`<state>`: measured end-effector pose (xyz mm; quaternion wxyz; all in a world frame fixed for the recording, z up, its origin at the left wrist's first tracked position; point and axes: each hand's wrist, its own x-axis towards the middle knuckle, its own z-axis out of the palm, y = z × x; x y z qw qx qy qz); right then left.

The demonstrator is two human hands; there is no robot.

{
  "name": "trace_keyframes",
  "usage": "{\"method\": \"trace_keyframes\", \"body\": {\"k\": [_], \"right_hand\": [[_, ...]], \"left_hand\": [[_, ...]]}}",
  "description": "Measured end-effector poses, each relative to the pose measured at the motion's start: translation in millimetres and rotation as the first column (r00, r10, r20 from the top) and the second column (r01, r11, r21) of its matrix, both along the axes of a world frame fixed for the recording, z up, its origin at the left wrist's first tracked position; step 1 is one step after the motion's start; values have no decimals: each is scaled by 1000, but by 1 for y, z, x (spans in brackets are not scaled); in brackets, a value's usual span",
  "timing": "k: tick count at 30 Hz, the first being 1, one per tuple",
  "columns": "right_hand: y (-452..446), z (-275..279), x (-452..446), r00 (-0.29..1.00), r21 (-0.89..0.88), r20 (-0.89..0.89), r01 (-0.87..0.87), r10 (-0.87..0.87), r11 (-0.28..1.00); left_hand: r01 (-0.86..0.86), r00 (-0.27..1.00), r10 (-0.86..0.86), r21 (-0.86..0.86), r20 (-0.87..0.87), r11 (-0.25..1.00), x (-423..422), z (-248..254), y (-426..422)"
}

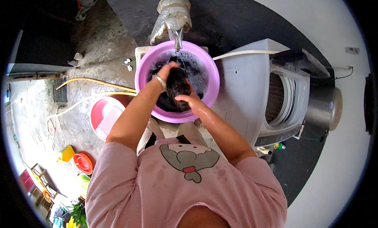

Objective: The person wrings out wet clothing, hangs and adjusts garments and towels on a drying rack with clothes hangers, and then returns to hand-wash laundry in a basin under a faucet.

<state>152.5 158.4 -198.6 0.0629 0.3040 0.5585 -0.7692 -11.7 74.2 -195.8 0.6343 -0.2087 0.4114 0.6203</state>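
Note:
A wet, bunched dark cloth [178, 85] is held between my two hands over a purple basin [213, 76]. My left hand [168, 70], with a pale bangle at the wrist, is closed around its upper left part. Wrapped over its lower right side is my right hand [191, 97], thumb on top. Dark, sudsy water [197, 70] fills the basin, and more dark fabric seems to lie in it. What kind of garment the cloth is, I cannot tell.
A metal tap [178, 42] reaches over the basin's far rim, below a foil-wrapped pipe [173, 13]. On the right stands an open washing machine [256, 94]. A pink tub [94, 113] with a washboard [110, 121] and yellow hoses [98, 83] lie to the left.

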Motion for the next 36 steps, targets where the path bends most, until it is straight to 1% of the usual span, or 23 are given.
{"method": "trace_keyframes", "body": {"k": [1,2,4,5,6,8,9,11,13,14,16,17,18,20,22,23,26,27,30,31,34,35,36], "right_hand": [[0,9,1,987,-322,-46,134,-157,937],[3,16,2,975,-525,-5,187,-223,830],[9,31,7,942,-834,119,266,-314,483],[4,42,5,940,-854,105,252,-324,454],[0,47,5,948,-897,75,200,-310,394],[-7,54,5,957,-959,9,91,-291,268],[-9,59,6,961,-949,20,105,-278,297],[-17,65,8,943,-961,112,183,-314,207],[-22,64,12,952,-982,90,135,-293,135],[-25,64,12,951,-988,97,127,-294,85],[-32,66,11,948,-994,113,110,-297,-25],[-35,69,11,940,-992,122,108,-319,-62],[-36,68,12,938,-993,116,112,-327,-32],[-36,67,15,938,-992,102,121,-333,38],[-27,66,12,952,-986,79,119,-294,120],[-25,73,11,954,-971,92,149,-284,186],[-21,126,-2,951,-858,155,265,-269,440],[-18,122,1,970,-850,106,202,-217,487],[-10,120,4,992,-696,88,130,-96,706],[-6,122,5,997,-582,74,53,-11,812],[-8,108,6,989,-80,115,-82,91,993],[-8,118,3,991,-59,75,-111,115,992],[-9,109,2,991,97,70,-120,114,988]], "left_hand": [[-46,999,46,6,-26,999,-6,-4,-11],[-95,994,96,12,-50,995,-13,-10,-25],[-316,936,304,-42,-175,948,1,-30,-35],[-424,884,399,-57,-242,904,9,-46,-38],[-469,857,482,108,-183,876,18,-68,-38],[-601,799,600,107,43,792,42,-42,-30],[-615,779,626,154,-30,773,52,-21,-26],[-630,758,653,257,-2,733,53,-32,-30],[-649,749,656,293,87,702,57,-27,-33],[-639,753,644,378,132,670,64,-19,-33],[-677,713,658,483,244,555,68,-15,-34],[-572,788,571,620,231,537,65,3,-31],[-454,854,480,740,203,495,60,21,-27],[-333,912,379,821,155,464,55,29,-24],[-331,921,362,780,144,531,45,15,-28],[-387,910,390,634,144,669,40,15,-31],[-323,939,338,485,60,812,19,24,-28],[-287,955,291,394,52,873,13,33,-28],[-114,957,169,231,-234,966,7,50,-26],[-104,979,136,205,-151,973,10,71,-25],[96,977,-62,157,-206,983,5,74,-18],[101,965,-68,121,-253,988,8,79,-14],[179,875,-173,-29,-453,983,8,73,-8]]}}
